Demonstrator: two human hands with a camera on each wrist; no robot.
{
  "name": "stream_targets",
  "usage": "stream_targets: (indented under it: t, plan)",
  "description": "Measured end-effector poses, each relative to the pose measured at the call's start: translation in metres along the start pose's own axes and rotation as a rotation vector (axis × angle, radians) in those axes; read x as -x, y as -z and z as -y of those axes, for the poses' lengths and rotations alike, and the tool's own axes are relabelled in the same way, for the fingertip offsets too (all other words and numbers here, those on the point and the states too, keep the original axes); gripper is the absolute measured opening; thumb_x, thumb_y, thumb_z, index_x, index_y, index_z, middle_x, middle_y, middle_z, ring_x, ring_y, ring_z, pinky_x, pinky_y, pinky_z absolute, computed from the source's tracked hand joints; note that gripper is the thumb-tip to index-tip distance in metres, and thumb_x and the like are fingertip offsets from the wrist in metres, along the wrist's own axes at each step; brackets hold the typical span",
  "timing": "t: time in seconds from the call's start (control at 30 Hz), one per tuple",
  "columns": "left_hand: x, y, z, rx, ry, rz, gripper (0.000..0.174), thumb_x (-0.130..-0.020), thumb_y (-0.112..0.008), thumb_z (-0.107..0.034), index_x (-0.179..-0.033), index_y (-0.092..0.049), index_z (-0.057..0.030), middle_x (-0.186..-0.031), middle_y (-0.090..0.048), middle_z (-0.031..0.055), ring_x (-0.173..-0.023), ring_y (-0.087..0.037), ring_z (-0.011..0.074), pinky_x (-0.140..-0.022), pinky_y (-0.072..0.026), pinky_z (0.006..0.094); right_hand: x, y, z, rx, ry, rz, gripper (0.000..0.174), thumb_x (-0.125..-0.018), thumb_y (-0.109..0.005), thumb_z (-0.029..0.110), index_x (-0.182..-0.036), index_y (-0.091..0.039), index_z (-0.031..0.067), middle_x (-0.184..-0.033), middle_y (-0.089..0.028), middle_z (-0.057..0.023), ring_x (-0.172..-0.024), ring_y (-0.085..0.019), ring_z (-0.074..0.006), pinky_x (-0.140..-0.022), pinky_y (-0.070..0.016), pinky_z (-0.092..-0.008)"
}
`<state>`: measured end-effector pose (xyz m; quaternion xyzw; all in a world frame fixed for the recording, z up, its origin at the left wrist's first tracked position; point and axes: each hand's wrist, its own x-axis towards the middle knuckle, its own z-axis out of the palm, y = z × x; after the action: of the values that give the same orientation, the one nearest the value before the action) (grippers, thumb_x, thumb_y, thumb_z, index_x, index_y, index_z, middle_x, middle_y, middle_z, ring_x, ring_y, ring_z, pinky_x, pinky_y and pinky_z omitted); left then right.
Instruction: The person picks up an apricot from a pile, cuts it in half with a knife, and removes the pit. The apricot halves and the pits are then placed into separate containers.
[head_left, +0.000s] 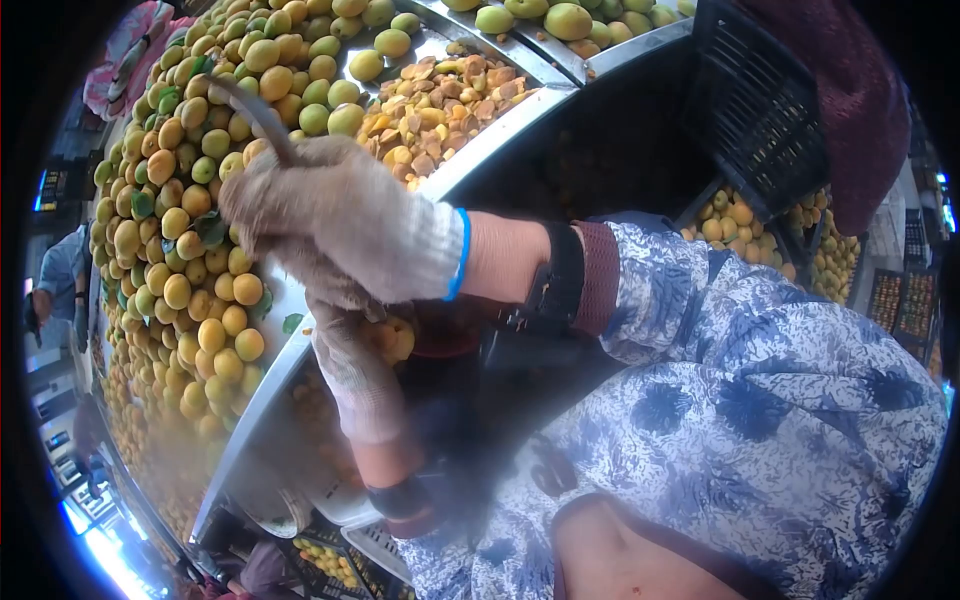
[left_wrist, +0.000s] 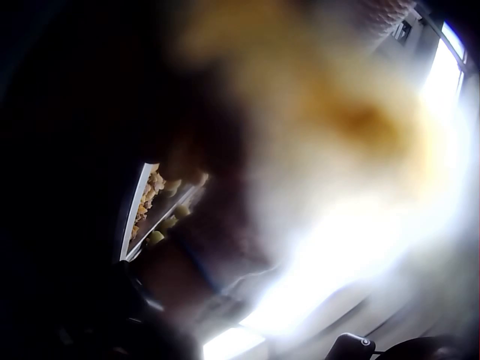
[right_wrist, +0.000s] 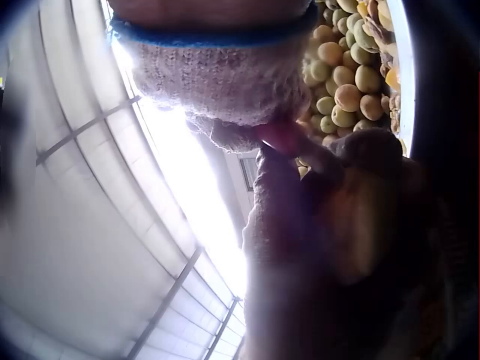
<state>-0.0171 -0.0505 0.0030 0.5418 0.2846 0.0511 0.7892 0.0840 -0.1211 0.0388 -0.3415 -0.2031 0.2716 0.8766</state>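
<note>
My gloved right hand (head_left: 335,215) grips a curved, dark, narrow tool (head_left: 255,112) that sticks out past the fingers, over whole apricots (head_left: 195,250). Just below it, my gloved left hand (head_left: 360,385) holds a yellow apricot (head_left: 398,340), and the two gloves overlap. In the right wrist view, the blue-edged right glove (right_wrist: 217,82) is at the top, with a dim fruit (right_wrist: 367,225) below it. The left wrist view is mostly blurred yellow and glare. Where the tool meets the fruit is hidden.
Split apricot pieces (head_left: 440,110) lie in a heap by the metal edge (head_left: 500,135). A black crate (head_left: 755,110) stands at upper right, with apricots (head_left: 735,230) below it. Another person (head_left: 65,280) is at far left.
</note>
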Motion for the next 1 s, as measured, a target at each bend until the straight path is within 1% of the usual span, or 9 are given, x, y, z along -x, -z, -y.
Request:
stream_targets:
  t: [0.1, 0.23, 0.3, 0.33, 0.43, 0.47, 0.67, 0.97, 1.0]
  plan:
    - [0.000, 0.001, 0.001, -0.022, -0.003, -0.010, 0.064, -0.093, -0.038, -0.063, -0.101, -0.056, -0.0021, -0.079, -0.060, 0.0058, -0.063, -0.057, 0.0134, -0.060, -0.0481, 0.0233, 0.004, 0.005, 0.005, -0.199, -0.236, -0.036, 0.016, -0.092, -0.059, 0.014, -0.086, -0.061, -0.0003, -0.075, -0.058, -0.0027, -0.062, -0.052, -0.0060, -0.059, -0.0458, -0.0185]
    - [0.001, 0.004, 0.000, -0.052, 0.001, 0.009, 0.062, -0.093, -0.039, -0.062, -0.101, -0.056, -0.0026, -0.079, -0.060, 0.0053, -0.062, -0.056, 0.0131, -0.059, -0.0478, 0.0231, -0.001, -0.013, -0.018, 0.264, 0.318, -0.009, 0.015, -0.092, -0.060, 0.014, -0.087, -0.063, 0.0002, -0.077, -0.059, -0.0017, -0.064, -0.051, -0.0058, -0.062, -0.0465, -0.0189]
    - [0.002, 0.007, 0.001, -0.071, 0.008, 0.032, 0.062, -0.093, -0.039, -0.062, -0.101, -0.055, -0.0029, -0.078, -0.060, 0.0050, -0.061, -0.056, 0.0130, -0.058, -0.0477, 0.0229, -0.001, -0.011, -0.018, 0.125, 0.212, -0.064, 0.013, -0.092, -0.060, 0.014, -0.088, -0.062, 0.0013, -0.077, -0.059, -0.0024, -0.055, -0.051, -0.0073, -0.053, -0.0459, -0.0215]
    - [0.003, 0.008, 0.002, -0.076, 0.011, 0.043, 0.061, -0.093, -0.039, -0.061, -0.101, -0.055, -0.0031, -0.078, -0.060, 0.0049, -0.060, -0.056, 0.0129, -0.058, -0.0476, 0.0229, 0.002, -0.002, -0.003, -0.261, -0.133, -0.094, 0.021, -0.093, -0.060, 0.022, -0.081, -0.059, 0.0041, -0.063, -0.053, -0.0005, -0.040, -0.042, -0.0090, -0.038, -0.0375, -0.0251]
    - [0.008, 0.011, 0.001, -0.075, 0.025, 0.065, 0.060, -0.094, -0.039, -0.061, -0.101, -0.055, -0.0035, -0.077, -0.059, 0.0045, -0.059, -0.056, 0.0127, -0.056, -0.0474, 0.0227, 0.000, 0.009, 0.005, -0.282, -0.367, -0.260, 0.030, -0.094, -0.057, 0.031, -0.074, -0.054, 0.0082, -0.050, -0.039, 0.0026, -0.031, -0.030, -0.0101, -0.031, -0.0247, -0.0277]
    - [0.009, 0.012, 0.002, -0.075, 0.025, 0.073, 0.059, -0.094, -0.039, -0.060, -0.101, -0.055, -0.0036, -0.077, -0.059, 0.0044, -0.059, -0.055, 0.0126, -0.056, -0.0473, 0.0226, -0.001, 0.008, 0.005, -0.271, -0.416, -0.288, 0.036, -0.094, -0.053, 0.039, -0.071, -0.050, 0.0108, -0.045, -0.028, 0.0053, -0.033, -0.026, -0.0094, -0.033, -0.0213, -0.0268]
    - [0.015, 0.008, 0.000, 0.191, 0.097, 0.159, 0.048, -0.096, -0.040, -0.054, -0.101, -0.051, -0.0072, -0.070, -0.054, 0.0004, -0.049, -0.049, 0.0107, -0.047, -0.0419, 0.0195, -0.001, 0.016, -0.005, -0.581, -0.496, -0.220, 0.033, -0.094, -0.054, 0.038, -0.072, -0.049, 0.0122, -0.050, -0.028, 0.0058, -0.037, -0.025, -0.0091, -0.035, -0.0209, -0.0263]
    - [-0.002, -0.002, -0.009, 0.077, 0.085, -0.317, 0.063, -0.094, -0.033, -0.062, -0.088, -0.057, -0.0042, -0.072, -0.059, 0.0072, -0.058, -0.055, 0.0132, -0.046, -0.0408, 0.0201, -0.020, 0.036, 0.001, -0.417, -0.236, -0.457, 0.032, -0.092, -0.056, 0.035, -0.072, -0.046, 0.0130, -0.050, -0.027, 0.0067, -0.039, -0.026, -0.0088, -0.037, -0.0234, -0.0269]
    - [-0.011, 0.019, -0.003, 0.051, 0.089, -0.190, 0.068, -0.094, -0.029, -0.064, -0.092, -0.059, -0.0026, -0.074, -0.060, 0.0080, -0.057, -0.053, 0.0126, -0.047, -0.0406, 0.0192, -0.024, 0.038, 0.001, -0.322, -0.182, -0.448, 0.030, -0.092, -0.056, 0.033, -0.071, -0.045, 0.0130, -0.049, -0.026, 0.0062, -0.037, -0.025, -0.0089, -0.035, -0.0228, -0.0263]
